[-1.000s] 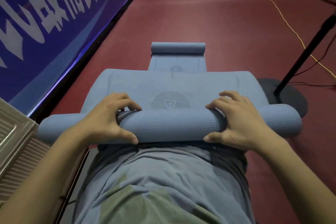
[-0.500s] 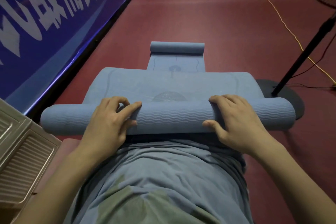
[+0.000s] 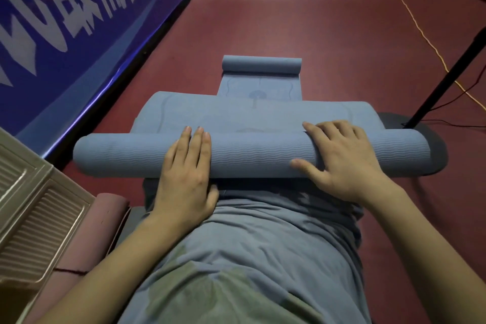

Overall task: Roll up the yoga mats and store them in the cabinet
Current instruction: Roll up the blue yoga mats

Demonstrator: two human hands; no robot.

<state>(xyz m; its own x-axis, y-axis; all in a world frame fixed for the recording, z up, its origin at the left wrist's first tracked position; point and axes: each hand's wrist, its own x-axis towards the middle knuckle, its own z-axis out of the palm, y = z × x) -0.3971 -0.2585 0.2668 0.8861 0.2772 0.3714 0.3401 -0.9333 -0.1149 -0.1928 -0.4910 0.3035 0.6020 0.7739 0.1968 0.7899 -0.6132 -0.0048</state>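
— Blue foam, ribbed on the outside: that is the rolled part of the near yoga mat [image 3: 249, 155], lying crosswise just ahead of the person's lap. How do the hands sit on it?

— Both lie flat on top, fingers straight and pointing to twelve o'clock. The left hand [image 3: 186, 173] presses the roll left of its middle, the right hand [image 3: 342, 158] right of it, thumb spread along the near face. Neither curls round anything.

— And how much is done?

— Judging by the fat roll and the short flat stretch [image 3: 249, 116] beyond it, this mat looks mostly rolled. At twelve o'clock a second blue mat [image 3: 261, 64] is only rolled at its far end. A pinkish rolled mat [image 3: 86, 239] lies at eight o'clock beside a beige louvred cabinet door [image 3: 31, 216].

— So what remains?

— Probably finishing this roll, rolling the far one, then storing them all.
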